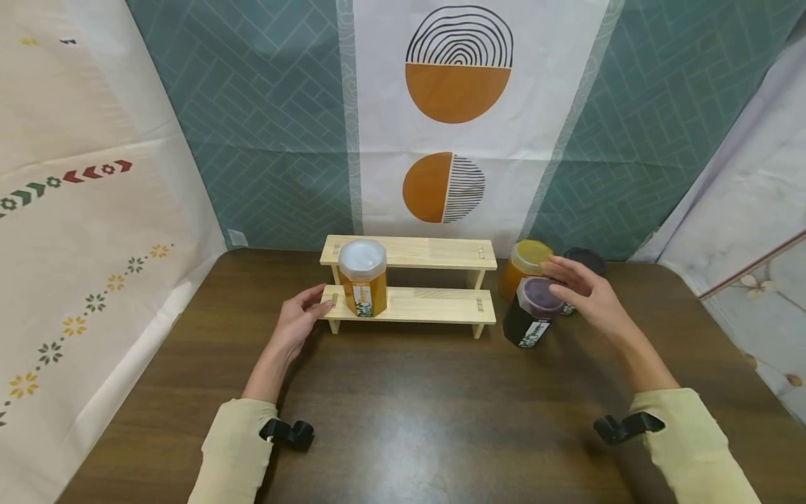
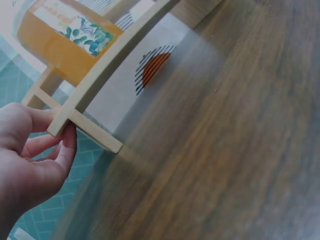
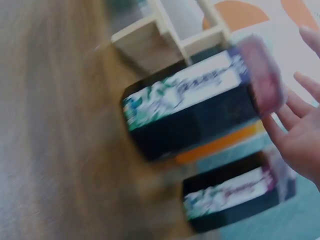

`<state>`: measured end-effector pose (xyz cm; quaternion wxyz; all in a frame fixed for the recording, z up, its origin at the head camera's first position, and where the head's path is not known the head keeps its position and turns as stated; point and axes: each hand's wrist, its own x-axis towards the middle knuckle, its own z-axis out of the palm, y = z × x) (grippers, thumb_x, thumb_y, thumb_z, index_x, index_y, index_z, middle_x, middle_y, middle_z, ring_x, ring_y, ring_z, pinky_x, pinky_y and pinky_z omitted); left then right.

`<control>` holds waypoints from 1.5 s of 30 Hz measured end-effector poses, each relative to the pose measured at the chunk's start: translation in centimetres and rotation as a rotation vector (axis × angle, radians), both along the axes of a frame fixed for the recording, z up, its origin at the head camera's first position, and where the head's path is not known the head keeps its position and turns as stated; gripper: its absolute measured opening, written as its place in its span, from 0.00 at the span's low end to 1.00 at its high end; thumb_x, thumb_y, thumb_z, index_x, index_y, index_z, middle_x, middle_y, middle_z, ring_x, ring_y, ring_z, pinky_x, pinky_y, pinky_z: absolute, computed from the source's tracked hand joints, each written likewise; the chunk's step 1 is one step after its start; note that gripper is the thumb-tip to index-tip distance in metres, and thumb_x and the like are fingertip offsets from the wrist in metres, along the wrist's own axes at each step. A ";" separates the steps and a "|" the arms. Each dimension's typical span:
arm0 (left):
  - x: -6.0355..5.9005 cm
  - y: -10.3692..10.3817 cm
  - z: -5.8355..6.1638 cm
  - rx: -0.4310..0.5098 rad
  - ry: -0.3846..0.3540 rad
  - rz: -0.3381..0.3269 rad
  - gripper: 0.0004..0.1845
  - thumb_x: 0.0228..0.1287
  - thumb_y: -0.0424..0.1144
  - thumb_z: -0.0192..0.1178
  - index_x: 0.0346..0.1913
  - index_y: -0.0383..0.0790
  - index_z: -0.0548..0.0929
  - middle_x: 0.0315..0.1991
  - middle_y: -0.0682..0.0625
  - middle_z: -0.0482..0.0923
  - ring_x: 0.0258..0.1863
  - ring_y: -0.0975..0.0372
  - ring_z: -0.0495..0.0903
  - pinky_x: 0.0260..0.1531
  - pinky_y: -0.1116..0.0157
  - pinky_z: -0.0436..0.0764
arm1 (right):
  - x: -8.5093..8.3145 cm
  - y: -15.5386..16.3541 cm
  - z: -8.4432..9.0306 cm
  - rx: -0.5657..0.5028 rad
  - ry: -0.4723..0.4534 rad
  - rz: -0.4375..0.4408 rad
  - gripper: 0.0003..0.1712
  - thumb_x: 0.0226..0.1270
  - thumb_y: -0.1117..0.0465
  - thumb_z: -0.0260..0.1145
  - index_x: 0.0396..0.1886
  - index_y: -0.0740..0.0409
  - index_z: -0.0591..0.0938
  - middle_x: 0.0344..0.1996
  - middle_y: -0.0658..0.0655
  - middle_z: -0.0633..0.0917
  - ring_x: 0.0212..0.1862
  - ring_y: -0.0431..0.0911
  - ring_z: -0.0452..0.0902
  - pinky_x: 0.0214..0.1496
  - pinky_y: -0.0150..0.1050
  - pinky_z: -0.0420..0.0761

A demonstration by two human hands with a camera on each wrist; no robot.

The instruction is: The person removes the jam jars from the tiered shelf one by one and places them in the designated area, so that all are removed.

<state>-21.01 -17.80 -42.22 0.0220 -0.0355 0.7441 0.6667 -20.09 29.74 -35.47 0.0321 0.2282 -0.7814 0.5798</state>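
Observation:
My left hand pinches the left end of a two-tier wooden shelf, thumb above the lower board and fingers beneath it, as the left wrist view shows. On that lower board, close to the hand, stands an amber jar with a whitish lid and a label. My right hand is over a dark jar with a purple lid, its fingers extended beside the lid; whether they touch is unclear. Behind it are an amber jar with a yellow lid and a dark-lidded jar, partly hidden by the hand.
The shelf stands at the back of a brown wooden table, with the jar group to its right. A patterned cloth backdrop rises behind the table. Light cloths hang along the sides.

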 end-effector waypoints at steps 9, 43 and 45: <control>0.0 0.0 -0.2 0.006 0.019 -0.001 0.27 0.62 0.32 0.56 0.64 0.30 0.63 0.56 0.38 0.66 0.48 0.55 0.67 0.38 0.74 0.72 | 0.1 -4.3 4.4 0.188 -0.041 -0.169 0.29 0.65 0.55 0.59 0.64 0.54 0.64 0.57 0.60 0.72 0.55 0.48 0.68 0.49 0.30 0.71; -0.1 0.1 -0.3 0.032 -0.005 0.013 0.27 0.61 0.33 0.57 0.63 0.31 0.64 0.56 0.39 0.67 0.49 0.55 0.68 0.40 0.72 0.72 | -4.2 -26.5 1.8 0.019 -0.195 0.134 0.46 0.46 0.54 0.74 0.64 0.56 0.62 0.50 0.54 0.74 0.49 0.47 0.71 0.47 0.42 0.74; 0.0 0.0 -0.3 0.029 -0.001 0.013 0.27 0.62 0.33 0.57 0.63 0.31 0.64 0.56 0.39 0.67 0.49 0.55 0.68 0.41 0.72 0.72 | -4.3 -26.7 1.7 0.018 -0.193 0.119 0.43 0.45 0.54 0.75 0.61 0.56 0.65 0.48 0.54 0.75 0.47 0.47 0.72 0.46 0.42 0.74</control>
